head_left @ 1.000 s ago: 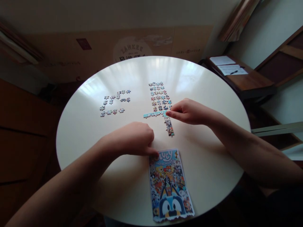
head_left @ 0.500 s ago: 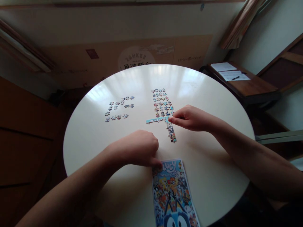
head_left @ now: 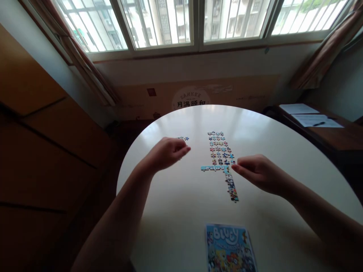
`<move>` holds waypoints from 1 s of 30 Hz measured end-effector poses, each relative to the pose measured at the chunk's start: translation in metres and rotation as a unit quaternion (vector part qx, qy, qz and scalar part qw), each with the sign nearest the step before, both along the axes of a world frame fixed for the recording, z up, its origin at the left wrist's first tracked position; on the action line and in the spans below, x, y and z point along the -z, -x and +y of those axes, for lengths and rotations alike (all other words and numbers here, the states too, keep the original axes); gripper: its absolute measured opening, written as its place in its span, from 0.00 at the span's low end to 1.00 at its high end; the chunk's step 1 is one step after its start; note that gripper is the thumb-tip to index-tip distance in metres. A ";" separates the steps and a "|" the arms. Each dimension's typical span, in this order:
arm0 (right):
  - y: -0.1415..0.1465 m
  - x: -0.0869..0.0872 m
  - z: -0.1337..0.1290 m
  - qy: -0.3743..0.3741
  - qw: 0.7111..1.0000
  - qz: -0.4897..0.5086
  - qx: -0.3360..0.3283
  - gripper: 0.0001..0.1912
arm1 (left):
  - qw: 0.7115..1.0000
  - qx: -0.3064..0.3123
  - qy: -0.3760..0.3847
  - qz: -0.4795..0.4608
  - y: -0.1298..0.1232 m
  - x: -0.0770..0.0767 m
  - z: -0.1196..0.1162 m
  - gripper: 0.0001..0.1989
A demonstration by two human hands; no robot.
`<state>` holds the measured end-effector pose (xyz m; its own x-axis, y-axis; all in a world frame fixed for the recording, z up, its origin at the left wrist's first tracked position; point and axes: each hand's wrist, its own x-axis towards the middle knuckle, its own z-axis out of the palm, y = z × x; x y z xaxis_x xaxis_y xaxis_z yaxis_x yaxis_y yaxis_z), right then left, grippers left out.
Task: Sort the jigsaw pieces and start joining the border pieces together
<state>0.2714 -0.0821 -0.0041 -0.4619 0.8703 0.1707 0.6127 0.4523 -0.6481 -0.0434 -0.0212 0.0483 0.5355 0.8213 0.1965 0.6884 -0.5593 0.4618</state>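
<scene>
My left hand (head_left: 169, 153) is closed in a loose fist above the left part of the table, over the loose puzzle pieces (head_left: 185, 138) there. It hides most of them, and I cannot make out anything in its fingers. With thumb and fingers pinched, my right hand (head_left: 256, 172) is at the corner of the joined puzzle border; whether it holds a piece is hidden. That border has a light-blue strip (head_left: 211, 167) and a darker multicoloured strip (head_left: 231, 189) coming towards me. Rows of loose puzzle pieces (head_left: 218, 149) lie beyond the blue strip.
A blue picture sheet marked "Bluey" (head_left: 229, 245) lies near me on the round white table (head_left: 176, 226). Papers with a pen (head_left: 319, 123) rest on a brown side table at the right. Behind are a cardboard panel (head_left: 249, 88) and barred windows (head_left: 159, 22).
My left hand has moved forward from beside the picture sheet to over the left group of pieces. The right hand stays by the border corner. My view has tilted up, showing the windows.
</scene>
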 end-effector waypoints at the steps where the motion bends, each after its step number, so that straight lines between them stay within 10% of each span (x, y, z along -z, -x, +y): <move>1: 0.000 0.000 0.000 -0.012 1.000 0.009 0.013 0.25 | 0.998 -0.054 -0.009 -0.039 0.009 0.002 0.009 0.16; 8: 0.001 -0.003 -0.002 -0.068 0.993 0.089 0.040 0.26 | 0.948 -0.255 -0.050 -0.183 0.049 0.026 0.048 0.16; 17: 0.003 -0.005 -0.006 -0.064 0.983 0.164 0.043 0.31 | 0.972 -0.221 0.047 -0.059 0.038 0.024 0.039 0.12; 30: 0.002 -0.006 -0.006 -0.048 0.981 0.182 0.055 0.29 | 0.946 -0.302 -0.019 -0.116 0.049 0.023 0.044 0.13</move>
